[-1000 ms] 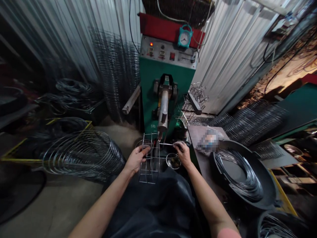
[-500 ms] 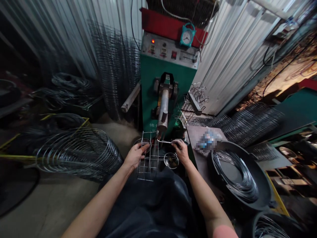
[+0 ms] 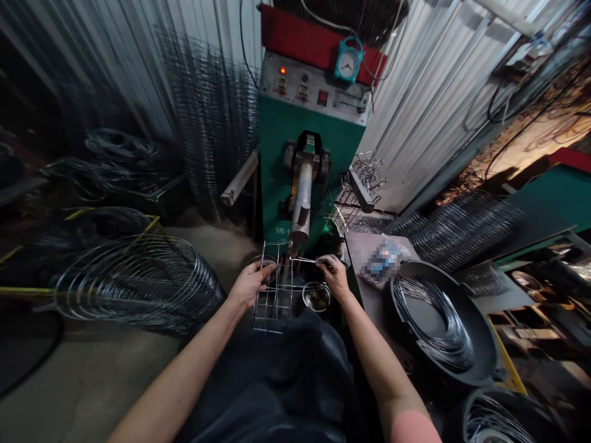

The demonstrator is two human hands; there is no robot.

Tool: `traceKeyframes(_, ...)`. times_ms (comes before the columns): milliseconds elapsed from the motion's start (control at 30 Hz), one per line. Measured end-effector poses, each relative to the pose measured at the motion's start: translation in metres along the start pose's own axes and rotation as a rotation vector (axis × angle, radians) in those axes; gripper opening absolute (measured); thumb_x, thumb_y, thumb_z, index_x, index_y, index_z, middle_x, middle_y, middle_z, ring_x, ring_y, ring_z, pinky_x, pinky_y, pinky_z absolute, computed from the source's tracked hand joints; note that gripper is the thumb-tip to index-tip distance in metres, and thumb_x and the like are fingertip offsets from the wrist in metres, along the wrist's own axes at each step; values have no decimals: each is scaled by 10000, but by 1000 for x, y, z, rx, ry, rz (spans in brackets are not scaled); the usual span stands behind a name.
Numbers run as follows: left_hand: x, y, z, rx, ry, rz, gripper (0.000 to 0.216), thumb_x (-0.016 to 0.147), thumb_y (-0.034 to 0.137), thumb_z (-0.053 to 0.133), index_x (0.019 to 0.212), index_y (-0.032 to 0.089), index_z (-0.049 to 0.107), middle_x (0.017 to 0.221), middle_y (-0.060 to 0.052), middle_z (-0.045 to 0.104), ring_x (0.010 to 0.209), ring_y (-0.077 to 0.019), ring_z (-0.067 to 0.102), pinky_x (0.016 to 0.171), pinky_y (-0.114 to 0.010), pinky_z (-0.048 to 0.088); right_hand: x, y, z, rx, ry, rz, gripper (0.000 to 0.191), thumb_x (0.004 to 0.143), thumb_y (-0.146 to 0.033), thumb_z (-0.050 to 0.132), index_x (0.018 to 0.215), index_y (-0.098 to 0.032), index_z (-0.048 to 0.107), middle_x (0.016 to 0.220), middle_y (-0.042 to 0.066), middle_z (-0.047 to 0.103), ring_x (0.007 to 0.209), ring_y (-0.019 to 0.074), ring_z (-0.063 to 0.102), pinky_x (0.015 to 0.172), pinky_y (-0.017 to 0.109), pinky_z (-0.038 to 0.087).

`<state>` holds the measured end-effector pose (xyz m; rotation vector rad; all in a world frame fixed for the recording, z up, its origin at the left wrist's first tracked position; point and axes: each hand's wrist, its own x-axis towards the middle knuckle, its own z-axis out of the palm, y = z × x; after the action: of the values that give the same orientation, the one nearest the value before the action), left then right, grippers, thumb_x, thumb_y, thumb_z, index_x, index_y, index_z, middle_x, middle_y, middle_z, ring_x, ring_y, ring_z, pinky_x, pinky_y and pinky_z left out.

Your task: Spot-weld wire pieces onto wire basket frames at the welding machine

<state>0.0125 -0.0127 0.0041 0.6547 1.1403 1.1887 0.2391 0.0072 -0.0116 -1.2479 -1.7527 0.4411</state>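
Observation:
My left hand [image 3: 252,282] is closed on the left side of a small wire rack [image 3: 272,307], whose thin metal rods cross in a grid. Between the thumb and fingers of my right hand [image 3: 333,274] is a short metal wire [image 3: 305,261]. The wire's far end reaches the rack's edge, just under the tip of the spot welder's arm [image 3: 301,212]. Whether the tip presses on the metal, I cannot tell. A ring-like part [image 3: 316,296] shows right of the rack, below my right hand; how it joins the rack is unclear.
Behind stands the green machine [image 3: 314,129] with a teal clock [image 3: 348,61] and a lit red lamp. Large wire rings [image 3: 138,283] lie to the left. A black tub [image 3: 480,344] with wire pieces stands right, beside a board [image 3: 357,246]. Wire racks [image 3: 360,184] hang behind it.
The view has shifted slightly, so everything sits a little further left and up. Both hands keep their hold on the rack and the wire, with hardly any movement relative to the machine.

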Motion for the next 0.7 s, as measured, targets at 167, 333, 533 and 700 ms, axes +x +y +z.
traceKeyframes(167,2,1,0,-15,-5,-12,473,345,368,816,687,120,604,604,10,482,503,-59,372,347,-141,161,0,2,0,0,-4,-3,105,809,-256,533,772,-200,615,816,41,613,780,159,580,726,266,453)
traceKeyframes(333,4,2,0,-13,-11,-51,473,357,355,814,702,121,589,563,31,458,458,-44,338,345,-142,159,3,6,1,-43,15,-63,126,820,-286,548,787,-202,636,794,31,619,767,150,585,720,261,459)
traceKeyframes(533,5,1,0,24,29,-43,445,381,354,793,708,133,587,560,31,463,442,-48,344,345,-150,142,-12,13,-25,-124,138,-134,171,830,-322,541,845,-212,671,908,58,635,853,169,598,767,287,480)
traceKeyframes(700,6,-1,1,47,36,-23,435,396,355,779,727,138,597,574,20,488,449,-52,349,349,-148,141,-49,31,-56,-126,178,-48,209,833,-350,527,903,-219,673,849,46,670,777,175,626,730,306,504)
